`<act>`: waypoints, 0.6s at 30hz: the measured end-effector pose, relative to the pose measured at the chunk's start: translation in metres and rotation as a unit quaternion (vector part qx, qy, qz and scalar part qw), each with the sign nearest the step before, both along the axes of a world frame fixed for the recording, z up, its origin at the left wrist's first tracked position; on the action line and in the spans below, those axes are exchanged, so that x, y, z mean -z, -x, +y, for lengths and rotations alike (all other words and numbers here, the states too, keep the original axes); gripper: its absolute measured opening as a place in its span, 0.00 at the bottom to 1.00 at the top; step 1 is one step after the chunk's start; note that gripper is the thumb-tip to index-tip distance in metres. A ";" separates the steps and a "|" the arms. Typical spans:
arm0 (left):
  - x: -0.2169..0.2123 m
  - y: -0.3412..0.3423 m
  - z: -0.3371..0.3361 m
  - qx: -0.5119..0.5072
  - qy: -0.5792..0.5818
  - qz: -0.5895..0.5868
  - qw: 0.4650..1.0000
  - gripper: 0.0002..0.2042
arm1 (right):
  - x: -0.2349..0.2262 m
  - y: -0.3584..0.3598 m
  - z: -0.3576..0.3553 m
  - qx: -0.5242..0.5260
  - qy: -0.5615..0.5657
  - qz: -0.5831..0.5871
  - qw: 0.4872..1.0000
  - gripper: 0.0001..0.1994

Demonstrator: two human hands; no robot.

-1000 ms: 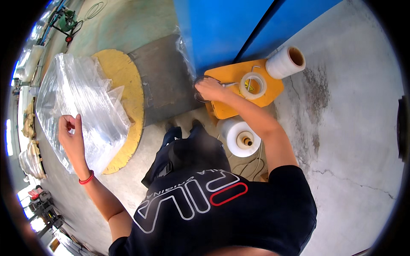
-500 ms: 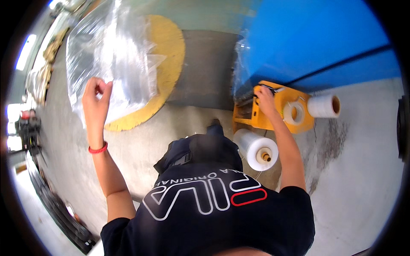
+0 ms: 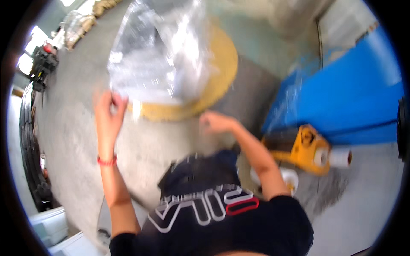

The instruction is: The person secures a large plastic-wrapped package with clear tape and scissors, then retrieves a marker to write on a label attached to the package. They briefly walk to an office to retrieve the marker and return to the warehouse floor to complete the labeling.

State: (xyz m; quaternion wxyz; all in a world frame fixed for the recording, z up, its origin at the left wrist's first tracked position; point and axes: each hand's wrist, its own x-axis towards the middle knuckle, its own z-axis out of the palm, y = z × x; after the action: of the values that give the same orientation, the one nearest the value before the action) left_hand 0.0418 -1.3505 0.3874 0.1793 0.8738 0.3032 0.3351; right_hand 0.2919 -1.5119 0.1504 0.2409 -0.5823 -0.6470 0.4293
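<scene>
1 white roll (image 3: 291,176) part-hidden by R arm (image 3: 256,158), nr yel. stand (image 3: 304,150).

A white-lettered black T-shirt (image 3: 222,234), dark trousers (image 3: 203,171) and red bracelet (image 3: 106,161) are worn.

left hand (image 3: 109,113) smeared at its tips, right hand (image 3: 216,122) too blurred for me to read, clear plastic sheeting (image 3: 181,68) beyond both cropped above, white roll (image 3: 292,175) partly behind the right forearm (image 3: 259,160)
</scene>
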 end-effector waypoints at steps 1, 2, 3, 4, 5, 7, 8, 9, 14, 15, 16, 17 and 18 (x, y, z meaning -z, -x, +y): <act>0.001 0.033 0.010 -0.029 -0.044 0.020 0.998 0.10 | -0.013 0.014 0.013 -0.047 -0.018 0.062 0.997 0.08; 0.007 0.061 0.018 -0.061 0.013 -0.027 0.998 0.10 | -0.016 0.026 0.021 -0.035 -0.049 0.096 0.994 0.03; 0.011 0.082 0.025 -0.082 0.031 -0.039 0.995 0.10 | 0.000 0.028 0.029 -0.025 -0.015 0.138 0.990 0.03; 0.013 0.097 0.032 -0.106 0.039 -0.058 0.992 0.10 | -0.006 0.029 0.037 -0.038 -0.021 0.126 0.991 0.03; 0.020 0.112 0.041 -0.128 0.049 -0.073 0.988 0.10 | -0.011 0.032 0.049 -0.032 0.024 0.110 0.993 0.04; 0.024 0.151 0.055 -0.181 0.067 -0.072 0.979 0.09 | -0.004 0.046 0.087 -0.082 0.059 0.113 0.988 0.09; 0.028 0.170 0.063 -0.204 0.076 -0.071 0.973 0.09 | -0.005 0.055 0.113 -0.123 0.105 0.086 0.983 0.15; 0.030 0.184 0.074 -0.224 0.086 -0.072 0.968 0.09 | -0.007 0.068 0.139 -0.108 0.052 0.099 0.988 0.21; 0.054 0.223 0.144 -0.233 0.098 -0.033 0.967 0.10 | -0.062 0.189 0.275 -0.173 -0.136 0.180 0.959 0.43; 0.060 0.221 0.171 -0.205 0.100 -0.045 0.973 0.10 | -0.068 0.208 0.306 -0.192 -0.174 0.181 0.949 0.43; 0.061 0.226 0.192 -0.214 0.091 -0.043 0.972 0.10 | -0.087 0.229 0.332 -0.232 -0.125 0.201 0.944 0.42; 0.062 0.233 0.214 -0.228 0.088 -0.031 0.969 0.11 | -0.100 0.250 0.360 -0.274 -0.068 0.231 0.931 0.42; 0.057 0.239 0.237 -0.234 0.082 -0.023 0.969 0.10 | -0.099 0.261 0.391 -0.304 -0.005 0.247 0.920 0.37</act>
State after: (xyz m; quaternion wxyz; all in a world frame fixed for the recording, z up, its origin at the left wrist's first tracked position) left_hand -0.1971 -1.1134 0.3307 0.1735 0.7533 0.5211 0.3617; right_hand 0.0307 -1.1208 0.2499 0.2535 -0.2319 -0.7151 0.6088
